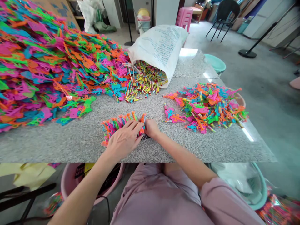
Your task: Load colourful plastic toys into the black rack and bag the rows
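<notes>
A row of bright flat plastic toy pieces [120, 122], orange, pink, green and blue, stands upright side by side on the stone-topped table. Part of a black grid-like rack [145, 136] shows beneath its right end. My left hand [125, 136] lies over the row, fingers bent together around the pieces at the right end. Beside it, my right hand [151, 128] is closed at an orange plastic toy piece [142, 118], touching that end of the row. The left hand hides part of the row, and the right fingertips are mostly covered.
A large heap of plastic pieces [47, 68] covers the left back. A white woven sack [161, 43] spills small striped tubes [145, 81]. At right lies a pile of pieces with tubes [211, 106]. Below the table edge are a pink basin [65, 179] and a green basket [262, 190].
</notes>
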The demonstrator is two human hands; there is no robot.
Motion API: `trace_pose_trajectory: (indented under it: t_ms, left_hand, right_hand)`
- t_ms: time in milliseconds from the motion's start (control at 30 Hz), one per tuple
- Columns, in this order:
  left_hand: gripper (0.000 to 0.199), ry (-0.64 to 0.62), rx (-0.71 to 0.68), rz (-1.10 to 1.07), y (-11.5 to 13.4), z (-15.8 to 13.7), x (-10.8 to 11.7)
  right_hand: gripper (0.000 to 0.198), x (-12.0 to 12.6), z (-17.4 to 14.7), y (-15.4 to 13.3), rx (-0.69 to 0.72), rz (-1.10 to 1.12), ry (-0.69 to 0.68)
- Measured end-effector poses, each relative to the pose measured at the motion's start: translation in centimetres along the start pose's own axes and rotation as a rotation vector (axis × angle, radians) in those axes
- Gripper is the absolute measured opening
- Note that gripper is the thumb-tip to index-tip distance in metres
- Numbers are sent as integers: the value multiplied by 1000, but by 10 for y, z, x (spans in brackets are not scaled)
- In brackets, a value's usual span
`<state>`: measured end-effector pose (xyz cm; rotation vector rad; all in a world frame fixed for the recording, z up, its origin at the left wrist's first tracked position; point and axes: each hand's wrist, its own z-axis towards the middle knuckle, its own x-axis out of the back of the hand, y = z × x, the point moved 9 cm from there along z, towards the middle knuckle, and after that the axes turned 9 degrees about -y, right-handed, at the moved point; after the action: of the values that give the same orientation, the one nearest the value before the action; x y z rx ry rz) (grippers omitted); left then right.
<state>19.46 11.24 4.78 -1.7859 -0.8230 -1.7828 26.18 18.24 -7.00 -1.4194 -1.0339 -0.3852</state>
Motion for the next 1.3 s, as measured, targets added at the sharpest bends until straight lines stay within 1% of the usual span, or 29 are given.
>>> trace_pose_trajectory:
  t_ms: [133,333,500,667,833,933,1033,1100,1167,1233,1267,1300]
  left_hand:
    - [25,14,7,-25,-1,0,1]
    - [25,20,-10,-33,-2,0,-1]
    - [24,24,-22,-30,-4,2,-1]
    - [23,28,-10,-37,-4,4,0]
    - [30,74,-30,-9,0,-1,3]
    - [24,93,-79,-9,2,-2,3]
    - [21,91,-139,-27,5,0,1]
    - [21,94,-138,-3,6,2,1]
    - [21,99,-124,41,7,3,2]
    - [21,101,-125,63,8,3,2]
    - [21,103,-130,59,9,2,3]
    - [21,105,-135,49,9,1,3]
  right_hand:
    - [27,2,0,-7,-24,-105,-11]
    - [31,8,1,-18,31,-217,-29]
    - [30,6,1,-15,20,-203,-37]
    - [28,6,-3,-16,26,-156,0]
    - [27,8,1,-18,4,-200,-43]
    - [25,9,-1,-22,47,-235,8]
    - [23,3,-6,-25,82,-255,79]
    - [22,-3,-7,-26,96,-252,87]
    - [21,-5,-6,-26,113,-254,62]
    - [19,3,-6,-22,172,-270,5]
    - [20,14,-5,-17,199,-290,-4]
    - [25,30,-5,-8,212,-325,13]
